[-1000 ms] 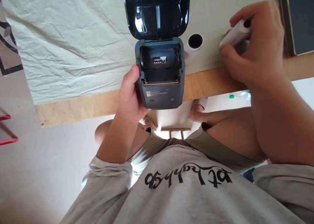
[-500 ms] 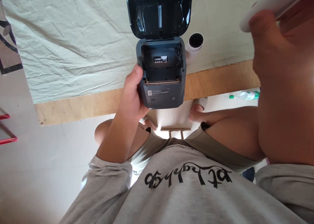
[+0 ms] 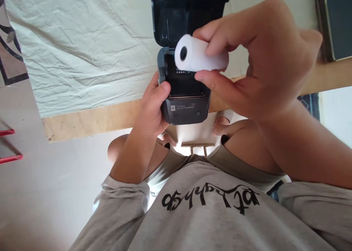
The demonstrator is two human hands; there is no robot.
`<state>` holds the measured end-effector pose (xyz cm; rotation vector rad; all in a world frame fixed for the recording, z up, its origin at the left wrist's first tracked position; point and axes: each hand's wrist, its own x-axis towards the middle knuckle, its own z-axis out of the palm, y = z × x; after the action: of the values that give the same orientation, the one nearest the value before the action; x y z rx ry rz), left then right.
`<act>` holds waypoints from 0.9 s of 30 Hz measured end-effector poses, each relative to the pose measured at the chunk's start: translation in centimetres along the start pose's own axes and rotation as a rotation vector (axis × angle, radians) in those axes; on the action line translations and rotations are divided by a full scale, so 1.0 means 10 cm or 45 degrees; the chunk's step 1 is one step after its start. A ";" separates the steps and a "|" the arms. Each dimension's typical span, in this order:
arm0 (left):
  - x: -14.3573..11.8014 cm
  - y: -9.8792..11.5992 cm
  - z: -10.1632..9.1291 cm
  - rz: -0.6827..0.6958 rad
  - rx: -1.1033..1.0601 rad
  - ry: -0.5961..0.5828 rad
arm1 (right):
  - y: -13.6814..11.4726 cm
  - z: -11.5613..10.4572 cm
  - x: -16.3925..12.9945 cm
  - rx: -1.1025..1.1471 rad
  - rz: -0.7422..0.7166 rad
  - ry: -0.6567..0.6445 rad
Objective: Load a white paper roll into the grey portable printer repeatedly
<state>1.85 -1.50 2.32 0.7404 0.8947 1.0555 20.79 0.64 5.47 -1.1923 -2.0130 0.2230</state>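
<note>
Swinging in from the far right edge of the view, where it was half a second ago, the right hand (image 3: 264, 64) now hangs directly over the printer (image 3: 184, 93). It pinches a white paper roll (image 3: 199, 54) between the thumb underneath and the fingers (image 3: 220, 34) curled over the top. The roll lies sideways, its dark core hole facing left, and it sits just above the printer's open paper bay, partly covering it. I cannot tell whether the roll touches the bay's rim.

The printer has barely shifted. It is a small dark grey box at the near edge of the table (image 3: 90, 119), with its black lid (image 3: 189, 12) flipped up and back behind the bay. The left hand (image 3: 151, 108) grips the printer's left side, thumb pressed against the top corner, the other fingers wrapped out of sight beneath.

Under the printer and stretching to its left, a creased pale green cloth (image 3: 82, 53) covers most of the table, leaving a bare wooden strip along the near edge. The second roll that stood just right of the printer earlier is now hidden behind the right hand. Nearer than the printer are the person's bare knees and a grey sweatshirt (image 3: 206, 214) with black lettering.
</note>
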 end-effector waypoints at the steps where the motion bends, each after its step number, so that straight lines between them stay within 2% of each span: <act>1: 0.00 -0.01 -0.01 0.011 -0.021 -0.018 | -0.02 0.00 0.01 -0.044 -0.076 0.041; 3: -0.01 -0.04 -0.02 0.047 -0.064 -0.043 | -0.03 0.00 0.02 -0.083 -0.206 0.102; 5: 0.00 -0.08 -0.02 0.085 -0.092 -0.048 | -0.04 0.02 0.02 -0.059 -0.250 0.103; 11: -0.01 -0.11 0.01 0.133 -0.115 -0.042 | -0.11 0.10 0.02 -0.026 -0.198 0.006; 18: -0.03 -0.04 -0.01 0.095 -0.072 -0.033 | -0.15 0.14 0.01 0.156 -0.188 0.138; 22: -0.01 -0.05 0.00 0.039 -0.048 -0.025 | -0.14 0.21 -0.02 0.150 -0.122 0.119; 27: 0.00 -0.06 0.02 0.065 -0.054 -0.003 | -0.13 0.25 -0.01 0.132 -0.062 0.106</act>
<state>2.29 -1.75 1.88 0.7320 0.8524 1.1157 18.21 0.38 4.34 -1.0695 -1.9319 0.2470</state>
